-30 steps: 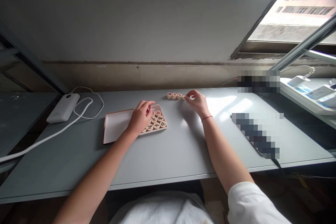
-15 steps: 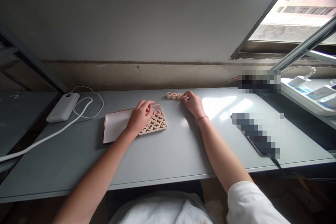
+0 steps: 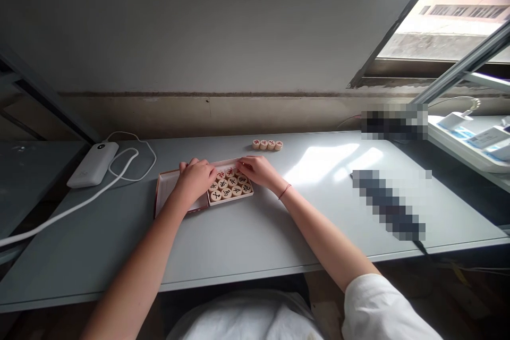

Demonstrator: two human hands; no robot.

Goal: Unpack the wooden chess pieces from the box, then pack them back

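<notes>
Near the far edge of the desk (image 3: 255, 239), just right of its middle, a row of four pieces (image 3: 269, 145) is lined up, red marks upward. Between that row and the front edge, the box (image 3: 231, 200) is set, filled with packed pieces (image 3: 227, 193) marked in red and black, its lid (image 3: 167, 186) laid open on the left. The box's far right corner is covered by the right hand (image 3: 261, 170), fingers bent down toward the contents; whether anything is pinched cannot be told. Box and lid are spanned at their join by the left hand (image 3: 197, 178), fingers curled; whether the rim is gripped cannot be told. The pieces, apparently wooden, are judged light, hard and sturdy, somewhat slippery, and best taken by their rims between thumb and fingertip. The box, seemingly thin card, is likely easily shifted or dented, and best steadied by its side walls. Toward the desk's far left corner, a power bank (image 3: 92, 166) is placed.
</notes>
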